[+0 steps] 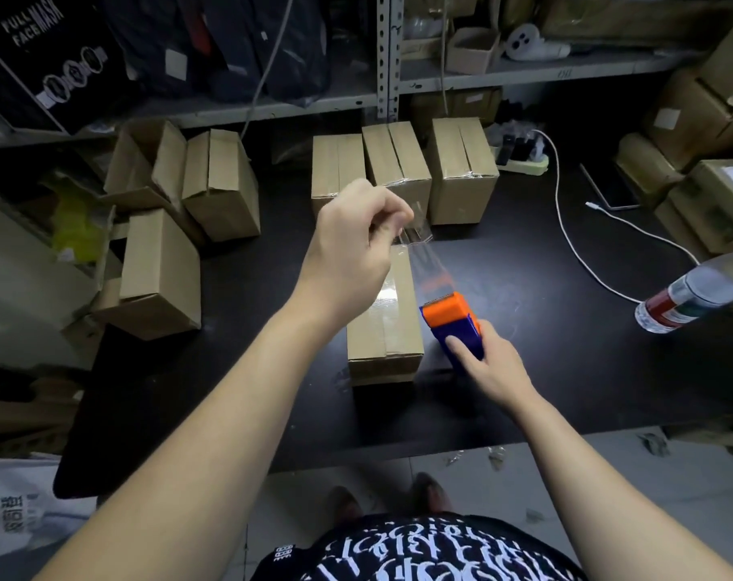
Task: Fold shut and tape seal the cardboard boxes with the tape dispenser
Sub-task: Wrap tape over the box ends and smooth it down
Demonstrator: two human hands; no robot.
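A closed cardboard box (pixel 383 329) lies lengthwise on the black table (pixel 545 362), with clear tape along its top seam. My right hand (pixel 492 362) grips the orange and blue tape dispenser (pixel 455 325) just right of the box. A strip of clear tape (pixel 425 262) stretches up from the dispenser to my left hand (pixel 352 249), which pinches its free end above the box's far end. Three taped boxes (pixel 402 169) stand in a row at the back of the table.
Several unsealed boxes (pixel 180 195) are piled at the left. A plastic bottle (pixel 692 293) lies at the right edge, near a white cable (pixel 574 241), a power strip (pixel 522 161) and a tablet (pixel 612 186). Shelving with stock rises behind the table.
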